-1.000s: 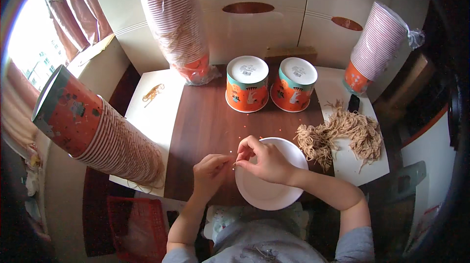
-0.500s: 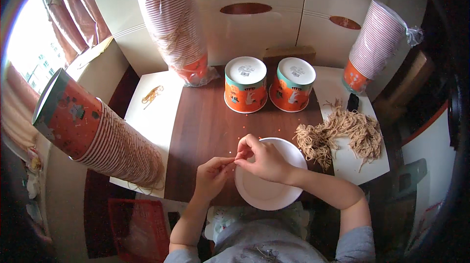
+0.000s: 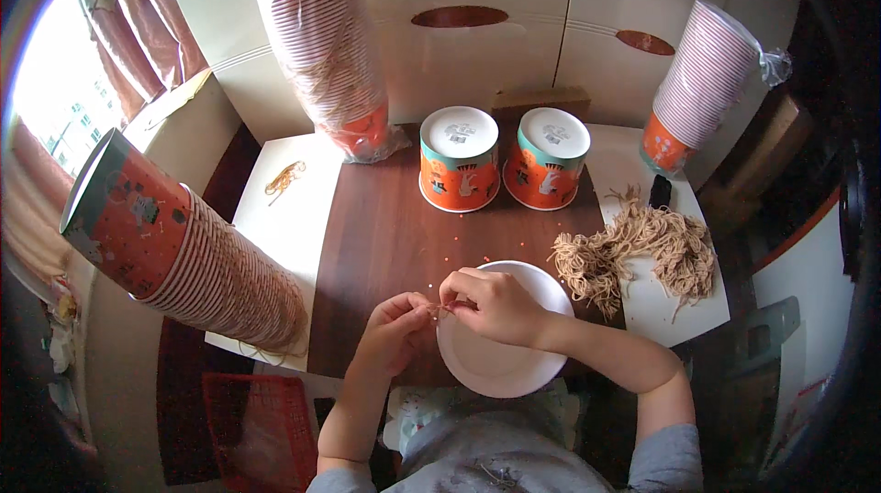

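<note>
My left hand (image 3: 400,328) and my right hand (image 3: 494,304) meet fingertip to fingertip over the near middle of the table. Both are pinched closed on something small and thin that I cannot make out. Below my right hand, partly covered by it, is a white round paper container (image 3: 496,366). My left hand is just beside its left rim. Tiny pale and orange specks dot the tabletop around my fingers. Beyond stand two upside-down orange and green paper buckets (image 3: 459,167) (image 3: 546,167), side by side.
A heap of tan string (image 3: 674,250) lies on the right white board (image 3: 693,310). A long bucket stack (image 3: 220,259) leans at the left. Plastic-wrapped stacks stand at the back left (image 3: 326,53) and back right (image 3: 702,80). A small string bundle (image 3: 285,178) lies on the left board.
My fingertips have shifted slightly down and moved a little apart. My left hand has turned more palm up, and my right fingers have curled lower. The container has shifted very slightly.
</note>
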Demonstrator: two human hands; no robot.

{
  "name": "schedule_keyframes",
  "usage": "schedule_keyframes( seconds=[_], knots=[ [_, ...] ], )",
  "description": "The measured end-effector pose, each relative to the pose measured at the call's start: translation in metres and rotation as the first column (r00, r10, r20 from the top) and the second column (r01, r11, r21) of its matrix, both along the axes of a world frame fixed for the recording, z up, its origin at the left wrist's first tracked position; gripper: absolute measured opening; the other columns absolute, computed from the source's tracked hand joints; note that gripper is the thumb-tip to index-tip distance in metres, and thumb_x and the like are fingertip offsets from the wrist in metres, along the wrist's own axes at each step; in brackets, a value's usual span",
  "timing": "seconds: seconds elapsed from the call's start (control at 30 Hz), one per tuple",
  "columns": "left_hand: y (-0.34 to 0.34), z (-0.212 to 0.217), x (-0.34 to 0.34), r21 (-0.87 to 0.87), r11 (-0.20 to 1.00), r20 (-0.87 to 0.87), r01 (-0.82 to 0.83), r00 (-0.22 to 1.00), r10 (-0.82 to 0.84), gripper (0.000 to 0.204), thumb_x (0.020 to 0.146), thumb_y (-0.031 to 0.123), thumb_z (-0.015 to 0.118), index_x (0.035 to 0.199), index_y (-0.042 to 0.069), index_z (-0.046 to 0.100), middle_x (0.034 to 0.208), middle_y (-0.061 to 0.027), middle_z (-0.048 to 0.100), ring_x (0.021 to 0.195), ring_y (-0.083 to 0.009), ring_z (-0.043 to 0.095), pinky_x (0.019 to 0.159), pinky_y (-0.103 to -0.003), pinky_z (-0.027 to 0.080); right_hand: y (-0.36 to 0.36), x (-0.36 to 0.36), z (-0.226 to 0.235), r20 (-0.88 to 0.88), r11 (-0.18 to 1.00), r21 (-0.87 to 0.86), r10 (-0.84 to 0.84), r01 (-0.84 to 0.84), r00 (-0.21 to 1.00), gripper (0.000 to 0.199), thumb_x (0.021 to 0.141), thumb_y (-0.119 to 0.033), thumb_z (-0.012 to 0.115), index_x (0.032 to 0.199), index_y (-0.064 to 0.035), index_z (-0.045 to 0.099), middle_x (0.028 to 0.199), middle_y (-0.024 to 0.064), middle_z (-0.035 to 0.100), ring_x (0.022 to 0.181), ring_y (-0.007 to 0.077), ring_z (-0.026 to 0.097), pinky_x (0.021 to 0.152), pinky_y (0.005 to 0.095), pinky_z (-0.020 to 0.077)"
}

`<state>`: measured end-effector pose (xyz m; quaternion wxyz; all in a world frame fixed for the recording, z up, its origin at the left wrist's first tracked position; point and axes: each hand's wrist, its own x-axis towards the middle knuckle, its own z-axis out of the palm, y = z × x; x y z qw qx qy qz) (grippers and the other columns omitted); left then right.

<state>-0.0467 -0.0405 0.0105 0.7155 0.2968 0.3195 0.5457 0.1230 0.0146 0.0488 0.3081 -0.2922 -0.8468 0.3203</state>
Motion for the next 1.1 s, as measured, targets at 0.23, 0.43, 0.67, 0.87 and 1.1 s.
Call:
schedule_keyframes(
  seconds=[0.23,0.43,0.67,0.87,1.1],
  knots=[
    [0.002,-0.006,-0.005,-0.019,0.997,0.088,0.069,0.994,-0.067,0.007,0.083,0.010,0.053,0.081,0.003,0.056,0.075,-0.0012,0.057,0.063,-0.0050,0.051,0.052,-0.016,0.037,-0.004,-0.001,0.004,-0.149,0.994,0.110,0.027,-0.011,0.988,0.013,0.071,-0.010,0.062,0.083,-0.0063,0.056,0.074,0.0067,0.057,0.063,0.0214,0.057,0.057,0.0307,0.0455],
    [0.000,-0.002,-0.002,0.012,1.000,-0.052,0.007,0.999,-0.006,0.007,0.083,0.010,0.053,0.081,0.004,0.057,0.073,-0.0005,0.057,0.061,-0.0038,0.049,0.052,-0.014,0.035,-0.001,-0.001,0.003,-0.062,0.999,-0.031,0.010,-0.012,0.998,0.013,0.073,-0.013,0.062,0.081,-0.0046,0.057,0.074,0.0073,0.059,0.062,0.0201,0.057,0.056,0.0291,0.0452],
    [0.002,-0.008,-0.003,0.021,1.000,0.096,0.009,0.995,-0.011,0.006,0.082,0.008,0.052,0.079,0.004,0.055,0.073,-0.0010,0.056,0.061,-0.0052,0.051,0.049,-0.015,0.038,-0.002,-0.002,0.005,-0.086,0.998,-0.046,0.032,-0.036,0.996,0.012,0.072,-0.011,0.062,0.081,-0.0041,0.058,0.073,0.0063,0.060,0.059,0.0148,0.055,0.053,0.0261,0.0439],
    [0.001,-0.005,0.001,0.028,1.000,0.093,0.011,0.996,-0.013,0.006,0.082,0.007,0.050,0.079,0.004,0.054,0.075,-0.0011,0.055,0.062,-0.0056,0.050,0.052,-0.016,0.039,0.000,-0.001,0.006,-0.098,0.995,-0.073,0.063,-0.070,0.993,0.011,0.072,-0.010,0.061,0.080,-0.0040,0.059,0.073,0.0061,0.060,0.059,0.0138,0.056,0.053,0.0249,0.0440],
    [-0.001,-0.002,0.002,0.007,1.000,-0.050,-0.006,0.999,0.007,0.011,0.084,0.014,0.051,0.079,0.004,0.054,0.070,0.0012,0.049,0.060,-0.0053,0.044,0.051,-0.017,0.034,0.001,-0.002,-0.004,-0.095,0.998,0.067,0.005,0.001,0.995,0.013,0.071,-0.009,0.061,0.083,-0.0045,0.058,0.075,0.0059,0.060,0.062,0.0149,0.057,0.055,0.0261,0.0458]
  ],
)
